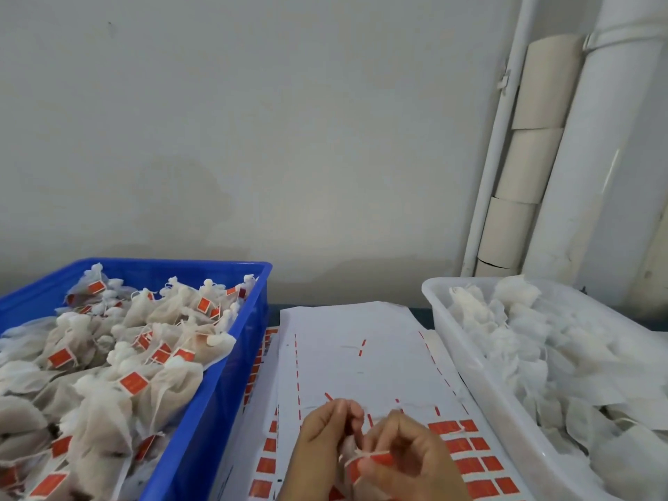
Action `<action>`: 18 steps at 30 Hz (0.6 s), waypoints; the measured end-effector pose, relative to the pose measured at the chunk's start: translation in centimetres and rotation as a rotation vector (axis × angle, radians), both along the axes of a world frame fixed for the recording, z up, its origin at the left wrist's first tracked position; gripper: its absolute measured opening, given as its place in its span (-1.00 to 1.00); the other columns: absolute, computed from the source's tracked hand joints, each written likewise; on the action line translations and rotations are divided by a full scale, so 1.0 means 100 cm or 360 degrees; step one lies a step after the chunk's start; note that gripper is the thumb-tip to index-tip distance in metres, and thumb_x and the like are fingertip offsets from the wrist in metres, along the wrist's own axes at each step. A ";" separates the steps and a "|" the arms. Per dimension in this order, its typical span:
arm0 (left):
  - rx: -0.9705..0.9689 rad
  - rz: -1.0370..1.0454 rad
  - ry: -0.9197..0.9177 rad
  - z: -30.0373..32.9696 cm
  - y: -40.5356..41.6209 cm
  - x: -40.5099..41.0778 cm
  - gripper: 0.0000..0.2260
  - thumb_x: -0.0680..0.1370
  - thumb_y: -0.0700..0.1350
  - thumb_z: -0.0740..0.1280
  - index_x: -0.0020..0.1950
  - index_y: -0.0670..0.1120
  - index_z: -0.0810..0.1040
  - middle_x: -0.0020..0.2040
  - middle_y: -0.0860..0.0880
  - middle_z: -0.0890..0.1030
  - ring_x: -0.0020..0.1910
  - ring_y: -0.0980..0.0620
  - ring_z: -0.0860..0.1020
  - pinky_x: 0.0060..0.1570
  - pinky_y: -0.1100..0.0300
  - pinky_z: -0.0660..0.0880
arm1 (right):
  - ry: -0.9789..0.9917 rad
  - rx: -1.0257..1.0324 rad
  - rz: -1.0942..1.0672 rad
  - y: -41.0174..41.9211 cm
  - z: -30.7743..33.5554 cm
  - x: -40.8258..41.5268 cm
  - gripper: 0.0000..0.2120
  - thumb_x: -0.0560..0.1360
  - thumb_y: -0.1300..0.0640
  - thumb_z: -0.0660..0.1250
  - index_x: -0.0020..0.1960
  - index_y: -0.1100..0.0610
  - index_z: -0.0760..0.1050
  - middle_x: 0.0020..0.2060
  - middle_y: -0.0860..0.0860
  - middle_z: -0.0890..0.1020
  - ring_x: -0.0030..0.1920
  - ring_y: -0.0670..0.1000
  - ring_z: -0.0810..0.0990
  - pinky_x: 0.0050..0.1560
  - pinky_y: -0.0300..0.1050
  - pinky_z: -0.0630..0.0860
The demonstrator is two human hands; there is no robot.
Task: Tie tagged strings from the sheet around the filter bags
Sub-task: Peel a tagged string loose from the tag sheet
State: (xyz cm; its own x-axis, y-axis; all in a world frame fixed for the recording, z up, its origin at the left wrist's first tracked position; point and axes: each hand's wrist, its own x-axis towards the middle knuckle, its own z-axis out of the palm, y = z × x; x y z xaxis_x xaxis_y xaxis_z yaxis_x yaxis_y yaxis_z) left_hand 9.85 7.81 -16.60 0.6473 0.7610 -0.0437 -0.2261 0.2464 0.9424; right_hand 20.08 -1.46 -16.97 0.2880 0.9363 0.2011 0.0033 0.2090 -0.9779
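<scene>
**Inspector:** Start at the left. What stands there?

**Assistant:** A blue crate (202, 421), heaped with filter bags already tied (159, 377), each carrying an orange tag on a string. It sits just beside the sheet.

**Inspector:** And the sheet?

**Assistant:** The white sheet (361, 363) lies flat in the middle, between the two containers. Its upper part is mostly stripped, with only thin orange slivers left along the edges. Rows of orange tags (466, 446) remain at the lower right and lower left margins.

**Inspector:** The hands?

**Assistant:** Both are low over the sheet, close together. The left hand (325, 432) has its fingers curled, pinching the gathered neck of a filter bag (349, 448). The right hand (408, 453) has its fingers curled round a tagged string (365, 456), pinching it against that bag; the orange tag shows at its fingertips.

**Inspector:** Right side?

**Assistant:** A clear plastic tub (462, 352), filled with untied white bags (524, 341), touching the sheet's right edge. Behind it, white pipes (592, 168) run up the wall.
</scene>
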 end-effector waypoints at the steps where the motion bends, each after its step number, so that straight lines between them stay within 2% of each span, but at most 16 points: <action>1: -0.0066 -0.0024 -0.0075 0.000 -0.002 0.001 -0.70 0.58 -0.25 0.12 -0.30 -0.25 0.52 -0.39 -0.13 0.46 -0.43 0.03 0.43 -0.38 0.24 0.37 | -0.0191 0.0001 0.0003 0.001 -0.005 -0.006 -0.83 0.22 0.11 0.54 -0.35 -0.02 0.54 -0.31 0.04 0.64 -0.15 -0.01 0.64 -0.02 -0.20 0.53; 3: -0.0071 -0.0090 -0.0128 0.000 -0.003 0.000 -0.73 0.57 -0.26 0.13 -0.23 -0.26 0.55 -0.34 -0.15 0.51 -0.36 -0.01 0.47 -0.28 0.17 0.40 | -0.0538 -0.0011 -0.0102 0.005 -0.014 -0.014 -0.81 0.24 0.07 0.50 -0.35 -0.17 0.52 -0.27 -0.06 0.66 -0.09 -0.08 0.64 0.08 -0.21 0.50; 4: -0.0061 -0.0096 -0.0136 -0.001 -0.002 0.000 -0.73 0.57 -0.28 0.12 -0.19 -0.27 0.57 -0.32 -0.16 0.54 -0.34 -0.02 0.49 -0.26 0.18 0.44 | -0.0604 0.0011 -0.0154 0.007 -0.016 -0.017 -0.78 0.25 0.10 0.50 -0.36 -0.18 0.51 -0.28 -0.10 0.66 -0.08 -0.10 0.64 0.09 -0.23 0.50; 7: 0.0059 -0.0083 -0.0118 0.001 0.006 -0.004 -0.70 0.58 -0.38 0.06 -0.06 -0.27 0.60 -0.26 -0.14 0.65 -0.27 0.01 0.60 -0.23 0.27 0.56 | -0.0705 0.0158 -0.0269 0.008 -0.020 -0.015 -0.77 0.29 0.21 0.48 -0.35 -0.04 0.47 -0.31 -0.13 0.64 -0.17 -0.08 0.65 -0.04 -0.08 0.59; 9: 0.0221 -0.0135 -0.0098 0.004 0.011 -0.005 -0.69 0.60 -0.38 0.01 0.08 -0.27 0.54 -0.12 -0.14 0.68 -0.14 0.00 0.65 -0.11 0.27 0.57 | -0.0739 0.0214 -0.0344 0.008 -0.023 -0.012 -0.79 0.30 0.23 0.47 -0.34 0.03 0.46 -0.33 -0.14 0.62 -0.24 -0.07 0.63 -0.14 -0.08 0.60; 13: 0.0668 -0.0183 0.0067 0.004 0.019 -0.011 -0.73 0.60 -0.16 0.04 0.23 -0.05 0.42 0.07 0.03 0.65 0.08 0.06 0.60 0.11 0.26 0.52 | -0.0722 0.0182 -0.0412 0.009 -0.025 -0.010 -0.77 0.30 0.24 0.47 -0.33 0.00 0.46 -0.33 -0.16 0.62 -0.23 -0.08 0.63 -0.15 -0.18 0.59; 16: 0.0694 0.0032 0.0164 0.002 0.028 -0.016 -0.63 0.49 0.08 0.04 0.28 0.08 0.29 0.20 0.16 0.54 0.16 0.09 0.55 0.22 0.19 0.44 | -0.0733 0.0165 -0.0446 0.007 -0.024 -0.006 -0.78 0.29 0.25 0.48 -0.33 0.02 0.47 -0.33 -0.14 0.61 -0.24 -0.06 0.61 -0.16 -0.15 0.60; 18: 0.0742 0.0253 0.0387 0.002 0.034 -0.021 -0.56 0.42 0.21 0.06 0.28 0.16 0.18 0.25 0.15 0.46 0.15 0.08 0.51 0.15 0.19 0.46 | -0.0744 0.0152 -0.0491 0.007 -0.024 -0.004 -0.75 0.30 0.32 0.49 -0.34 0.05 0.47 -0.33 -0.15 0.61 -0.24 -0.08 0.61 -0.16 -0.18 0.61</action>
